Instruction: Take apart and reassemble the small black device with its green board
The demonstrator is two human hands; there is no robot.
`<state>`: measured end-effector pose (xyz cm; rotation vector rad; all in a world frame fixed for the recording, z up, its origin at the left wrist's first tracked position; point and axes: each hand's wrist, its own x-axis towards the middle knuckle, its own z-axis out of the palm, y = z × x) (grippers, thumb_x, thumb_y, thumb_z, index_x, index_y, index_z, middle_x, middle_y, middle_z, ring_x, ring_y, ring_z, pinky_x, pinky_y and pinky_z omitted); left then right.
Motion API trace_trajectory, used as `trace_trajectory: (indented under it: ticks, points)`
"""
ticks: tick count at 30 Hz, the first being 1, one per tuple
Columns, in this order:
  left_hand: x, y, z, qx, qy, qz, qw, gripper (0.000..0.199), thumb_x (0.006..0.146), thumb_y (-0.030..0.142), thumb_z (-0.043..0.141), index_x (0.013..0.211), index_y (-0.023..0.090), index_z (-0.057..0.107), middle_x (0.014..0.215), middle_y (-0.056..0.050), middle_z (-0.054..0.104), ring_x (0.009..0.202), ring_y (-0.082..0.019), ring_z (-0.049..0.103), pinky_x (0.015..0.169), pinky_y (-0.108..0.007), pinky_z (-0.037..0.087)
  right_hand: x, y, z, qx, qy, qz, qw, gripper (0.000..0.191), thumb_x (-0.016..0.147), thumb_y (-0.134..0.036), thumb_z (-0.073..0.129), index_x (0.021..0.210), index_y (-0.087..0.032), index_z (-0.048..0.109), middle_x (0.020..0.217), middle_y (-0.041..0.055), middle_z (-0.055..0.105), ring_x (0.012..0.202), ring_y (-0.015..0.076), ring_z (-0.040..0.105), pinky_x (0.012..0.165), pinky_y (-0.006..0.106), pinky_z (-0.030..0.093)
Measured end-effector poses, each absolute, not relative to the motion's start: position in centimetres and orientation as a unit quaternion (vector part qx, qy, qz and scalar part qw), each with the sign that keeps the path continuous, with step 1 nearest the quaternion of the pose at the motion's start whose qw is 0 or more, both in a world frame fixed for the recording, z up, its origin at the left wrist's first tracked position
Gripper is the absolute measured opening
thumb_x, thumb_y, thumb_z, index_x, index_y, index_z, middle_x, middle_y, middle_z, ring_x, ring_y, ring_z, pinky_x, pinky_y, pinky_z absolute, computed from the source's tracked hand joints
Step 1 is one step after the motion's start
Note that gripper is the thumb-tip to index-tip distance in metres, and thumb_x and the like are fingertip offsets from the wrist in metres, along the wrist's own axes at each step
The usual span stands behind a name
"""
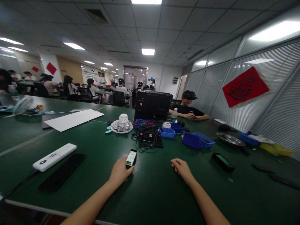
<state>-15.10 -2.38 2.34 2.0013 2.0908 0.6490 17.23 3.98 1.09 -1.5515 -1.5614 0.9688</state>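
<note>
Near the middle of the green table, my left hand grips a small black case with a pale green-edged board in it. To its right, my right hand rests over the table with its fingers curled; whether it holds anything tiny is too small to tell. Right of that hand lies an oblong black case with a green inside. Beyond my hands is a tangle of black cables around a black adapter.
At left lie a white power strip, a dark flat panel and a white sheet. Behind are a white fan, a black monitor, blue bins and a metal plate. A person sits across at right.
</note>
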Motion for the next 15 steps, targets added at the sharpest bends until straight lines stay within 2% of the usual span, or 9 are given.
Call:
trace_trajectory:
  ticks: [12, 15]
  points:
    - [-5.6, -0.1, 2.4, 0.722, 0.637, 0.239, 0.127, 0.043, 0.073, 0.047, 0.053, 0.099, 0.013, 0.056, 0.099, -0.013, 0.058, 0.093, -0.024, 0.053, 0.08, -0.031, 0.038, 17.2, 4.2, 0.5, -0.592, -0.647, 0.336, 0.345, 0.026, 0.076, -0.037, 0.046, 0.078, -0.015, 0.06, 0.065, 0.0001, 0.059, 0.046, 0.0087, 0.047, 0.046, 0.02, 0.036]
    - [-3.9, 0.5, 1.7, 0.718, 0.641, 0.243, 0.122, 0.047, 0.074, 0.049, 0.052, 0.105, 0.013, 0.054, 0.101, -0.013, 0.057, 0.095, -0.024, 0.053, 0.082, -0.032, 0.038, 17.2, 4.3, 0.0, -0.59, -0.671, 0.298, 0.337, 0.027, 0.077, -0.038, 0.045, 0.077, -0.016, 0.061, 0.066, 0.0003, 0.06, 0.05, 0.0109, 0.05, 0.05, 0.022, 0.038]
